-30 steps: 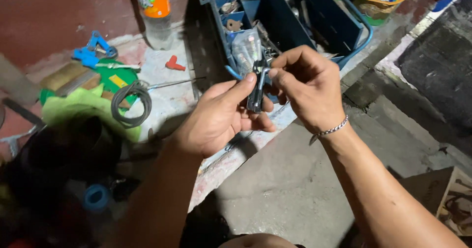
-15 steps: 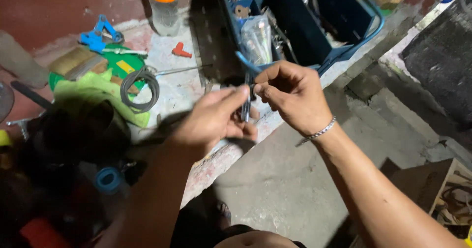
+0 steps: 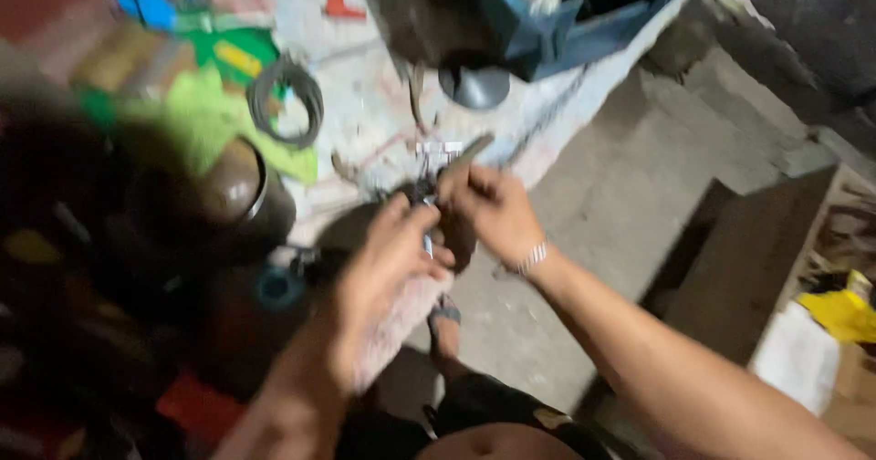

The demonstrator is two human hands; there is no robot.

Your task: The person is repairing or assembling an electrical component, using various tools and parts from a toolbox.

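At the middle of the frame the two hands meet over a small metal part (image 3: 440,163); the left hand (image 3: 388,273) is folded round its lower end and the right hand (image 3: 493,209) pinches its upper end, where a short dark tool or rod (image 3: 467,152) sticks out toward the upper right; both hands are clamped on it, pressed close together, though blur hides the exact grip.

My judgement on risk: the piece is held in mid-air above the concrete floor (image 3: 593,241) and a sandalled foot (image 3: 444,318); a slip of the fingers could send it down among the clutter, where so small a thing would be hard to find; force put through the rod could also pinch a fingertip, since the hands sit so tight together.

Counted, as far as the blur allows: two hands, one bracelet (image 3: 531,257) on the right wrist; one blue toolbox (image 3: 584,17) at the top; one coil of dark wire (image 3: 287,99) at upper left, lying on green cloth (image 3: 196,113); one small red piece (image 3: 342,5); one dark round vessel (image 3: 242,191) at the left.
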